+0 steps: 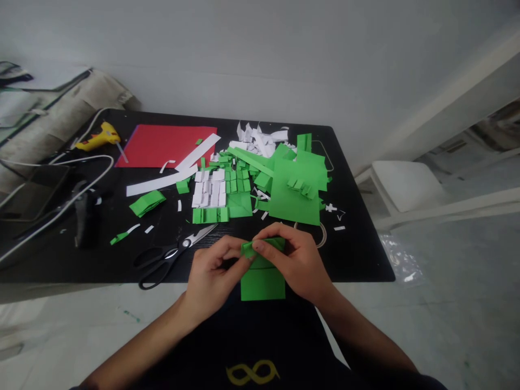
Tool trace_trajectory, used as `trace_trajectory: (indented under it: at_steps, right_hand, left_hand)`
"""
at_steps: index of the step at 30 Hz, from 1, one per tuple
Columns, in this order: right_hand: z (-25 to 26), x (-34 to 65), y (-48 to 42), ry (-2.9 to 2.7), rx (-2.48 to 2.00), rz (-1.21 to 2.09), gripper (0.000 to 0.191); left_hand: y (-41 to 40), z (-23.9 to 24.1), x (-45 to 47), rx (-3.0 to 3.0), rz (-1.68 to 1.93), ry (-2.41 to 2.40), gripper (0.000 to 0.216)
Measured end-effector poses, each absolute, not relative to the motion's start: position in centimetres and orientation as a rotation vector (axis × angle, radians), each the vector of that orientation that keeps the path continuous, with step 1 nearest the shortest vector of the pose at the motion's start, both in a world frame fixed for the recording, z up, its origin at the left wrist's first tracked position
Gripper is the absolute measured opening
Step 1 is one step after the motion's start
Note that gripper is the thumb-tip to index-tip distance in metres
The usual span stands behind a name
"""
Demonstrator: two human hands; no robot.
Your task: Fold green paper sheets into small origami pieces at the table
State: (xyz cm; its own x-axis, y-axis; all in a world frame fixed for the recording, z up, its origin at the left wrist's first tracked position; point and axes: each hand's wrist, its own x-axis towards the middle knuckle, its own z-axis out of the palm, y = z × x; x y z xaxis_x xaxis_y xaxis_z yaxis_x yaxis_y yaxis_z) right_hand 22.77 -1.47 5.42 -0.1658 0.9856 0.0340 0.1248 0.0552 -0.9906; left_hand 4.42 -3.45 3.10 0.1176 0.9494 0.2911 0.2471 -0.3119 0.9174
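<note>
At the near edge of the black table, both hands hold a piece of green paper (263, 284) whose upper part is folded. My left hand (219, 271) pinches the left end of the fold between thumb and fingers. On the other side, my right hand (294, 260) grips the top, its thumb pressed on the folded strip and its fingers over the upper edge. The paper's lower part hangs flat toward my body. Scissors (174, 254) with black handles lie left of my left hand, blades partly spread. Beyond the hands are folded white paper pieces (209, 189) and a large green sheet (294, 203).
A red sheet (170, 146) and a yellow glue gun (101, 136) lie at the back left of the table (357, 249). Crumpled white scraps (260, 141) are piled at the back. White strips (160, 181) and a folded green piece (147, 203) lie left. A white stool (400, 184) stands right.
</note>
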Motion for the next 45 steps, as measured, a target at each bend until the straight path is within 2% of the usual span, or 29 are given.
trace_trajectory:
  at_steps: [20, 23, 25, 30, 36, 38, 45]
  right_hand:
    - [5.5, 22.9, -1.9, -1.432, -1.167, 1.218, 0.007]
    - [5.3, 23.7, -2.0, -1.446, -1.06, 1.266, 0.027]
    - [5.2, 24.4, -2.1, -1.474, -1.037, 1.305, 0.031]
    - [5.3, 25.2, -1.9, -1.602, -1.004, 1.179, 0.029]
    - [5.2, 24.7, -1.7, -1.638, -1.09, 0.986, 0.01]
    - [5.2, 24.6, -1.7, -1.598, -1.113, 1.05, 0.009]
    - [4.4, 25.3, -1.4, -1.185, -1.013, 1.618, 0.024]
  left_hand:
    - [-3.5, 2.1, 4.3, 1.433, 1.139, 1.161, 0.016]
    - [-3.3, 2.1, 4.1, 1.353, 1.131, 1.133, 0.017]
    - [-3.1, 2.3, 4.1, 1.309, 1.142, 1.118, 0.018]
    - [-2.8, 2.4, 4.2, 1.253, 1.118, 1.092, 0.022]
    - [-2.9, 1.8, 4.2, 1.306, 1.06, 1.093, 0.026]
    - [-2.8, 1.9, 4.3, 1.28, 1.064, 1.088, 0.023]
    - [-2.3, 2.6, 4.5, 1.061, 1.092, 1.001, 0.017]
